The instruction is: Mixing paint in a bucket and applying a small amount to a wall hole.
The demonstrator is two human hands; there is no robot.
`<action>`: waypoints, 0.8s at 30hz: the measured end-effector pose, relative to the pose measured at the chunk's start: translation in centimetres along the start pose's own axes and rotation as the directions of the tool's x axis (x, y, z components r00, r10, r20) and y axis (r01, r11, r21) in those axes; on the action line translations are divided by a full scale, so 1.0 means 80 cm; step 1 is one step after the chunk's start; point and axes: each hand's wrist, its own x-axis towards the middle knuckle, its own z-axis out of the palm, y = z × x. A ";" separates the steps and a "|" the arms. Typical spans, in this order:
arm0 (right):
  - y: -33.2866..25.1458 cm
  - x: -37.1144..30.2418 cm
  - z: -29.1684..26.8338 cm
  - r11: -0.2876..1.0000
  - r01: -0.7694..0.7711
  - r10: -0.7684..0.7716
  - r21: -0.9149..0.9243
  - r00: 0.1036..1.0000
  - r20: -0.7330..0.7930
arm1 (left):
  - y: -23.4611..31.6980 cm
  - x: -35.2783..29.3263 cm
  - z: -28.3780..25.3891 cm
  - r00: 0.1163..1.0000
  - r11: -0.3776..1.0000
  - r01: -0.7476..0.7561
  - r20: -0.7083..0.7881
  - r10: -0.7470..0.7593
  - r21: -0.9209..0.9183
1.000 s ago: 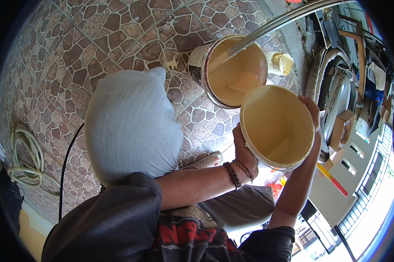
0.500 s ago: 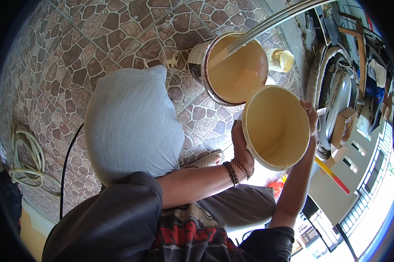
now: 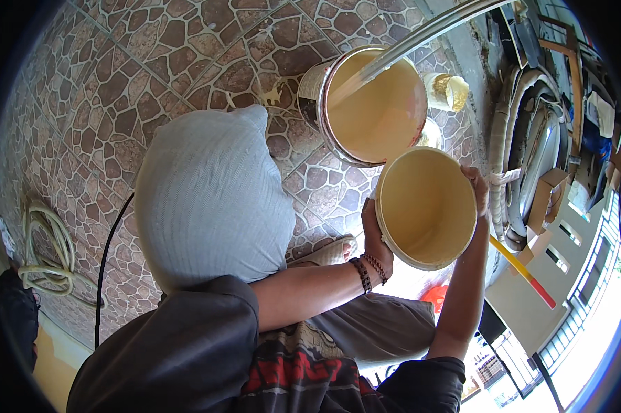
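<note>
Both hands hold a pale pail [image 3: 431, 196], right of the frame's centre, its beige-coated inside facing the camera. The left hand [image 3: 377, 241] grips its left side; the right hand [image 3: 477, 189] clasps its upper right side. Just above, at upper centre, a bucket [image 3: 312, 93] contains beige liquid [image 3: 376, 127]; a pole [image 3: 420, 39] slants into it from the upper right. A cup [image 3: 446, 92] lies beside the bucket. A hose [image 3: 49, 237] lies coiled at lower left.

Left hand [image 3: 378, 244] at small bucket's [image 3: 424, 189] 8 o'clock, right hand [image 3: 478, 188] at 2; large bucket [image 3: 313, 91] at 11, pole [image 3: 420, 46] inside; hose coil [image 3: 65, 242] far at 9
</note>
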 end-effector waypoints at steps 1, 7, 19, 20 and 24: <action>0.002 -0.002 -0.010 1.000 0.000 0.000 0.003 1.000 -0.004 | 0.001 -0.001 0.001 0.998 0.997 0.055 -0.003 -0.055 -0.057; 0.007 -0.003 0.013 1.000 0.008 -0.008 -0.009 0.999 -0.039 | -0.005 0.008 -0.010 1.000 0.999 0.025 -0.013 -0.026 -0.044; 0.033 -0.008 -0.006 0.992 0.111 -0.108 -0.066 0.993 0.045 | -0.010 0.033 -0.037 0.997 1.000 -0.013 0.076 0.015 -0.028; 0.035 -0.010 -0.003 0.989 0.126 -0.124 -0.075 0.992 0.033 | -0.010 0.035 -0.039 0.997 1.000 -0.017 0.078 0.018 -0.023; 0.052 -0.007 -0.021 0.968 0.222 -0.205 -0.113 0.968 0.142 | -0.012 0.039 -0.049 0.993 0.995 -0.068 0.099 0.061 0.074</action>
